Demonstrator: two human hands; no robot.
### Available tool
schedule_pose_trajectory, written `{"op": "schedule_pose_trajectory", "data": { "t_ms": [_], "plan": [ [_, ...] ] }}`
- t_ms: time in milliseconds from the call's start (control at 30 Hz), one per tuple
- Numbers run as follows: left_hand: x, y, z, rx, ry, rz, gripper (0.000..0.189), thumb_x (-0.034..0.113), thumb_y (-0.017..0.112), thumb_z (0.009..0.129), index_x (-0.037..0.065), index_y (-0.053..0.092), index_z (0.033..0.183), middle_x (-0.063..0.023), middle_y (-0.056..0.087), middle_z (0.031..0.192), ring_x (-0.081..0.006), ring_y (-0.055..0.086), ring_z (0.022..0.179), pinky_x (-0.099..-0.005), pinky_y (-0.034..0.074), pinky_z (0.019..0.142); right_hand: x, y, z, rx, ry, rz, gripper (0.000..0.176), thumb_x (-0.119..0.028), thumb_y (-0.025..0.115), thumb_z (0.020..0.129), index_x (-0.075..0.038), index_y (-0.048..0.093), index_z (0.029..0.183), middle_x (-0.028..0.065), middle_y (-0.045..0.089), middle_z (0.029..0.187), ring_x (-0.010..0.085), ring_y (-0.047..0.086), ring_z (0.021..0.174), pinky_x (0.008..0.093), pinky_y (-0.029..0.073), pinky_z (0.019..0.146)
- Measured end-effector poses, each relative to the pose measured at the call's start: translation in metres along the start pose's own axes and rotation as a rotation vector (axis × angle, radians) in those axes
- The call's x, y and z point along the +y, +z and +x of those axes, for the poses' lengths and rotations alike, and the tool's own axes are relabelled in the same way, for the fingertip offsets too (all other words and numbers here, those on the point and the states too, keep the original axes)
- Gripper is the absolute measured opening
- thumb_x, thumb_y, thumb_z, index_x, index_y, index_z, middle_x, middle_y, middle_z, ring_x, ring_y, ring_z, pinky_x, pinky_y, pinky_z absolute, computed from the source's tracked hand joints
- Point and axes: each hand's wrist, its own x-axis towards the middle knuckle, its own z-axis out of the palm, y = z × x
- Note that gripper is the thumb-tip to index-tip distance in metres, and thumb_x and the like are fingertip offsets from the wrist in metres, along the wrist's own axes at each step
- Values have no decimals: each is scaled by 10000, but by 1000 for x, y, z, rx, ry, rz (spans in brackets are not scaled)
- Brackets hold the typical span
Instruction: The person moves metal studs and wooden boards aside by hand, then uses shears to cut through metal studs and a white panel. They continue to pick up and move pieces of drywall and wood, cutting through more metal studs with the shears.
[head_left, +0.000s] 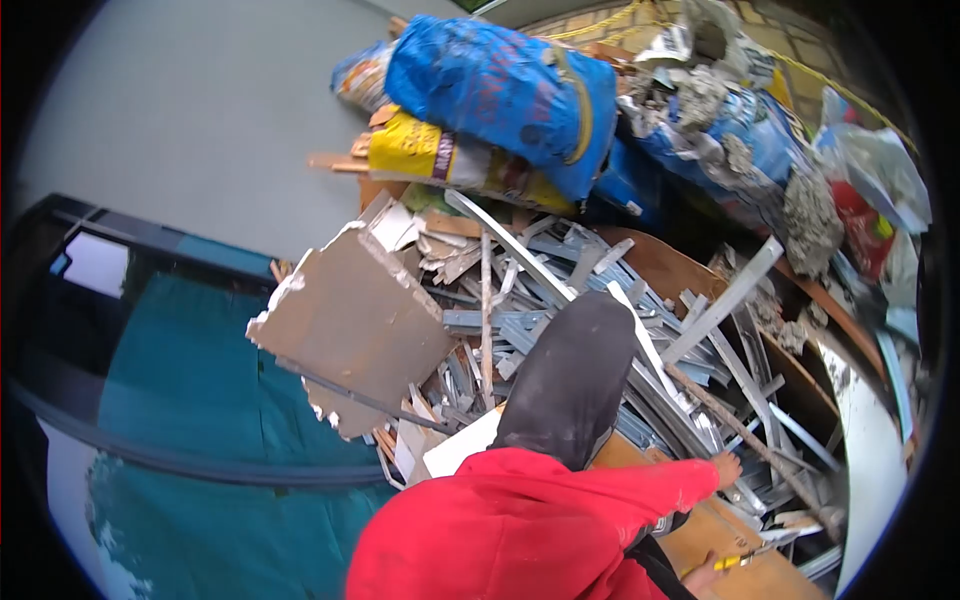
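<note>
My left hand [727, 469], at the end of a red sleeve [650, 487], is closed on a light metal strip [744, 497] among the scrap at the right. Part of its grip is hidden. Lower down, near the bottom edge, my right hand [704, 577] holds a yellow-handled tool [735, 561] with a grey end. Its exact kind is too small to make out. Brown board [700, 535] lies under the right hand. My dark-trousered knee [575, 375] is bent over the heap of metal profiles [520, 330].
A broken plasterboard slab [355, 320] lies left of my knee. Behind are a blue sack [490, 90], a yellow bag [410, 145] and rubble bags [720, 130]. Long metal strips [725, 300] and a wooden stick [750, 440] jut out at right. A dark glazed frame [200, 460] fills the left.
</note>
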Motion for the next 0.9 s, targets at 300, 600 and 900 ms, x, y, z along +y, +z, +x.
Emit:
{"op": "schedule_pose_trajectory", "data": {
  "t_ms": [300, 600, 900],
  "plan": [
    [-48, -21, -44, 54, 105, 74, 360, 220, 679, 621, 43, 623, 930, -111, 603, 976, -275, 585, 961, -378, 455, 856, -36, -7, 23, 345, -250, -841, 362, -256, 603, 805, -21, 561, 1077, 149, 594, 936, 288, 593, 824, 386, 489, 734],
    [-50, -95, -75, -156, -20, -142, 353, 89, 542, 767, -30, 573, 1098, -232, 561, 1155, -355, 537, 1107, -417, 426, 976, -23, -12, 11, 208, -77, -899, 406, -279, 623, 778, 10, 564, 1058, 199, 574, 989, 358, 584, 837, 451, 483, 763],
    [-46, -106, -67, -253, 64, -8, 481, 126, 570, 833, -34, 440, 1267, -218, 467, 1287, -359, 426, 1236, -433, 339, 1056, -47, 6, -11, 535, 85, -918, 897, -310, 752, 652, -18, 288, 1362, 168, 439, 1143, 337, 455, 1057, 483, 386, 865]
  ]
}}
